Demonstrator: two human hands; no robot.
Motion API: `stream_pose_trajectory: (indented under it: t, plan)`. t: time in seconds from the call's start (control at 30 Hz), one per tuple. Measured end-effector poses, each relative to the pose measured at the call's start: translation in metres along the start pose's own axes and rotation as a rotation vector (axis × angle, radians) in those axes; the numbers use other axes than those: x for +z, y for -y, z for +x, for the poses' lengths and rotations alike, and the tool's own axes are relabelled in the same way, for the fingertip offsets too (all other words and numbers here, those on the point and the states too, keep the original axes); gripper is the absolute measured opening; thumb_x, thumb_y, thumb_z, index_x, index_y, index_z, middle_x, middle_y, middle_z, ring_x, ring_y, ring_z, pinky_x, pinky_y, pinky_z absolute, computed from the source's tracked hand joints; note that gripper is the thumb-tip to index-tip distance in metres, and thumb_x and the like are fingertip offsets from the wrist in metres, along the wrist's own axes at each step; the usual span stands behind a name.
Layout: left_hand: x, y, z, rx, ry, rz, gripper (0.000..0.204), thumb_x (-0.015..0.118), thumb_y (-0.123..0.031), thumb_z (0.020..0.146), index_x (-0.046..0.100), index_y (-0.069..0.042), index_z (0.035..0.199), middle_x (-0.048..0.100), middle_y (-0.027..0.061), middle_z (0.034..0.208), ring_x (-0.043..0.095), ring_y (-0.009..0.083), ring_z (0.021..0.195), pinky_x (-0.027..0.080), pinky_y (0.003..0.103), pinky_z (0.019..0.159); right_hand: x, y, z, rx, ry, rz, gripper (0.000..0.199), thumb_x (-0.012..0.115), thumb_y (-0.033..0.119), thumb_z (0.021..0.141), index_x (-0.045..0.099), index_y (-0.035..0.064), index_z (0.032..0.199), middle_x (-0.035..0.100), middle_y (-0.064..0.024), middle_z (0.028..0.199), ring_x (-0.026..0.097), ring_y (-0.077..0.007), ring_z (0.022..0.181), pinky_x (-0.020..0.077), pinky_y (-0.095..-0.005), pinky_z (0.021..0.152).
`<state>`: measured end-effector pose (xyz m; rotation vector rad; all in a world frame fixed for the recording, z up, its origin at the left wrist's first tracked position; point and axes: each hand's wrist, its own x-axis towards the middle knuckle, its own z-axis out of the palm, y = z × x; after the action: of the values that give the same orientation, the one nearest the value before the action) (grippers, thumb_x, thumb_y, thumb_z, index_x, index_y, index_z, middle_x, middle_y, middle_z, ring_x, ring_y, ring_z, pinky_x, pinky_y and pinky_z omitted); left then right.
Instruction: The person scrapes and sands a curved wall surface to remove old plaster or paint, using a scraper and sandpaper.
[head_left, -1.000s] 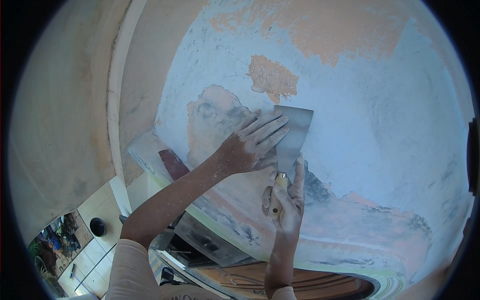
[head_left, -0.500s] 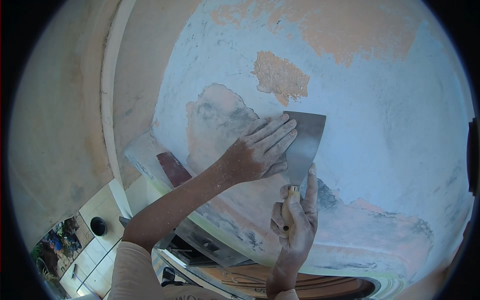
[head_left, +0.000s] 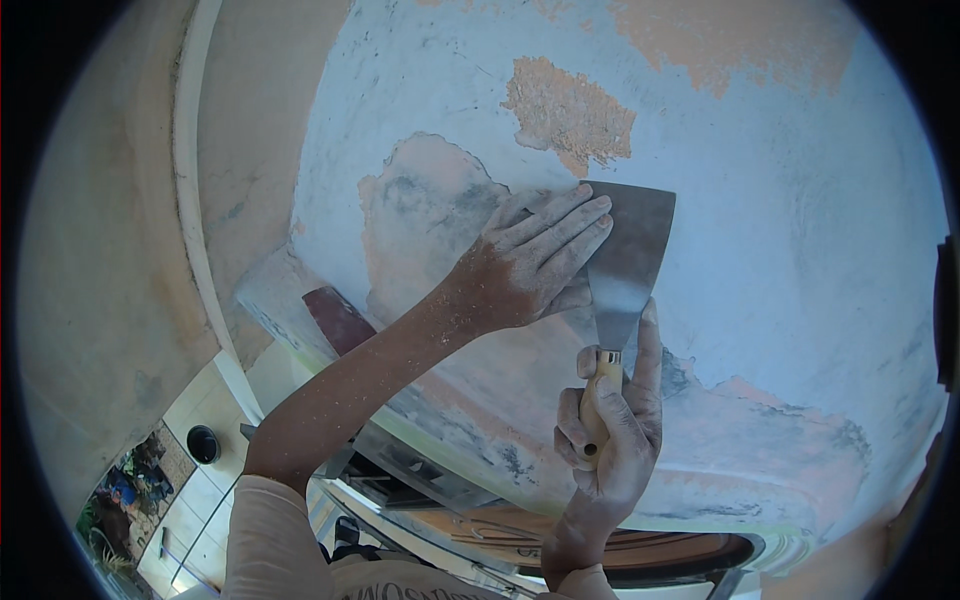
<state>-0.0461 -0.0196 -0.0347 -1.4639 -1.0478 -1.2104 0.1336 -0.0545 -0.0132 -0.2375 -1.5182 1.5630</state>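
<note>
My right hand (head_left: 618, 430) is wrapped round the wooden handle of a putty knife (head_left: 632, 240), with one finger stretched along the blade's lower right edge. The wide metal blade points up and lies close against a wall (head_left: 750, 260) of worn pale-blue paint. My left hand (head_left: 535, 255) lies flat with its fingers stretched out, their tips on the left edge of the blade. Pale dust coats both hands. Just above the blade's top edge shows a bare orange-tan patch (head_left: 568, 110). Left of the blade is a larger grey and pinkish patch (head_left: 425, 205), partly behind my left hand.
A dark red strip (head_left: 338, 318), perhaps sandpaper, rests on the ledge (head_left: 270, 290) beside my left forearm. Farther down stand a black bucket (head_left: 203, 444) on the tiled floor (head_left: 190, 525) and a brown, curved-edged piece (head_left: 660, 560) under the wall's lower edge.
Both hands and the putty knife sit slightly higher and farther right in the picture. The wall patches have shifted up as the view moved. The grip is unchanged.
</note>
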Motion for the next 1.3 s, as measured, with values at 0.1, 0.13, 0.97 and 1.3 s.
stream_pose_trajectory:
  t: [0.1, 0.13, 0.97, 1.3]
  plan:
    - [0.001, -0.004, 0.001, -0.074, -0.05, -0.076, 0.057, 0.061, -0.036, 0.078, 0.05, 0.0, 0.121, 0.051, 0.0132, 0.127, 0.045, 0.0265, 0.123, 0.038, 0.046, 0.094, 0.006, 0.006, -0.002, 0.009, 0.003, 0.056, 0.063, 0.046, 0.004, 0.088, 0.015, 0.0046, 0.142, 0.052, -0.0124, 0.094, 0.039, -0.0024, 0.04, 0.027, -0.0154, 0.026]
    - [-0.001, -0.004, 0.0, -0.041, -0.006, -0.038, 0.056, 0.06, -0.035, 0.079, 0.05, 0.0, 0.121, 0.052, 0.0145, 0.126, 0.047, 0.0276, 0.121, 0.039, 0.045, 0.095, 0.001, 0.003, -0.005, -0.007, -0.017, 0.015, 0.062, 0.046, 0.004, 0.088, 0.016, 0.0044, 0.142, 0.051, -0.012, 0.093, 0.039, -0.0024, 0.041, 0.0275, -0.0154, 0.026]
    - [-0.012, 0.01, 0.013, -0.043, 0.034, 0.065, 0.052, 0.066, -0.022, 0.075, 0.051, -0.002, 0.12, 0.05, 0.0111, 0.129, 0.042, 0.0249, 0.124, 0.034, 0.043, 0.1, -0.014, -0.016, 0.029, 0.089, 0.122, 0.339, 0.046, 0.029, 0.021, 0.097, 0.021, 0.0094, 0.14, 0.048, -0.0134, 0.097, 0.043, -0.0088, 0.043, 0.0324, -0.0174, 0.028]
    - [-0.02, 0.007, 0.014, -0.032, 0.051, 0.057, 0.053, 0.063, -0.013, 0.074, 0.049, -0.001, 0.124, 0.05, 0.0128, 0.129, 0.045, 0.0283, 0.122, 0.036, 0.043, 0.101, -0.026, -0.029, 0.027, 0.35, 0.424, 0.91, 0.045, 0.025, 0.026, 0.097, 0.026, 0.0013, 0.134, 0.049, -0.0128, 0.091, 0.046, -0.0135, 0.046, 0.0375, -0.0206, 0.03]
